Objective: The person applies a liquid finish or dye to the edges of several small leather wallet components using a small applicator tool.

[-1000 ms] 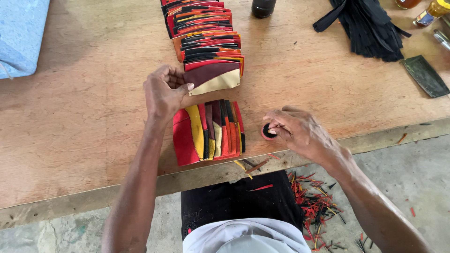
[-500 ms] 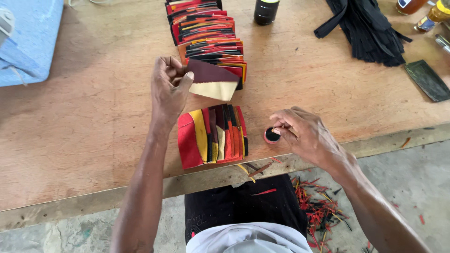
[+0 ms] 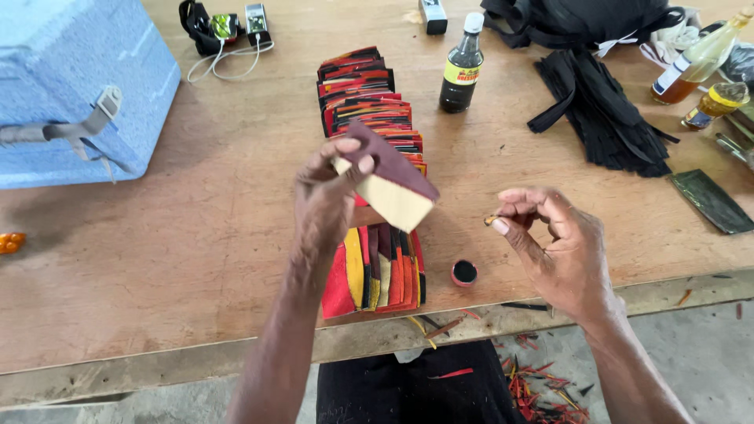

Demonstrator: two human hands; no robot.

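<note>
My left hand (image 3: 323, 196) holds up a folded leather piece (image 3: 389, 180), maroon on top and cream on its lower face, lifted above the table. My right hand (image 3: 550, 243) is raised beside it, its thumb and fingers pinched on a tiny dark bit at the fingertips (image 3: 491, 221). Below lies a striped piece of red, yellow, orange and dark strips (image 3: 375, 271) at the table's front edge. A small round cap with black stuff in it (image 3: 464, 272) stands just right of that piece. A row of similar striped pieces (image 3: 365, 98) runs away from me.
A dark bottle with a white cap (image 3: 462, 67) stands right of the row. Black fabric (image 3: 597, 102) and more bottles (image 3: 695, 63) lie at the far right. A blue box (image 3: 71, 86) sits at the left. Coloured scraps (image 3: 542, 385) litter the floor.
My left hand has lifted the maroon and cream piece off the row and tilted it up. My right hand has risen from the small cap, fingers pinched.
</note>
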